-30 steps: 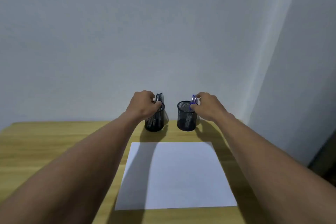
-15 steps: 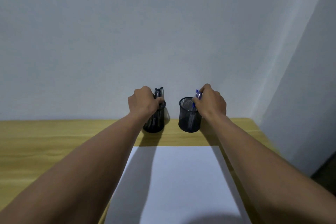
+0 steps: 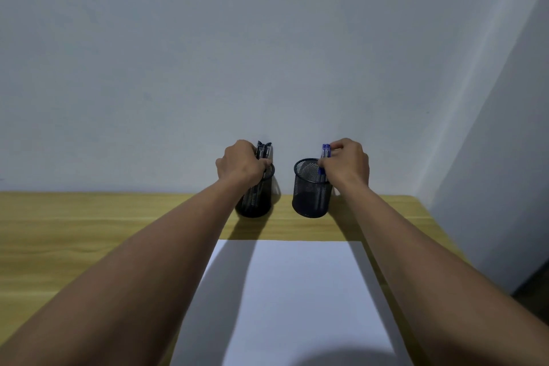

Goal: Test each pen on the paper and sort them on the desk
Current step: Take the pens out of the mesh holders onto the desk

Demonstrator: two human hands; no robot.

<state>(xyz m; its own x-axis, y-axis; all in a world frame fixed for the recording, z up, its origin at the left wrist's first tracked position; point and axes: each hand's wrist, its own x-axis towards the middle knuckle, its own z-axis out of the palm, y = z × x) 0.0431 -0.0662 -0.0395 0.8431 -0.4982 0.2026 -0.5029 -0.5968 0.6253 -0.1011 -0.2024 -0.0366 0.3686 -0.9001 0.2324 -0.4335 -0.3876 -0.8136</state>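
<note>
Black mesh cups stand side by side at the back of the wooden desk (image 3: 89, 232), near the wall. The left hand (image 3: 240, 165) is clenched around a bunch of dark pens (image 3: 263, 150) sticking up from the left cup (image 3: 255, 202). The right hand (image 3: 347, 162) pinches blue pens (image 3: 326, 151) standing in the right cup (image 3: 310, 190). White paper (image 3: 297, 300) lies flat on the desk in front of the cups, between the forearms.

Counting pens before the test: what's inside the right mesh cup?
The right cup holds blue-capped pens, two caps showing, gripped by the right hand. The hand covers that side, so any more pens there are hidden.
</note>
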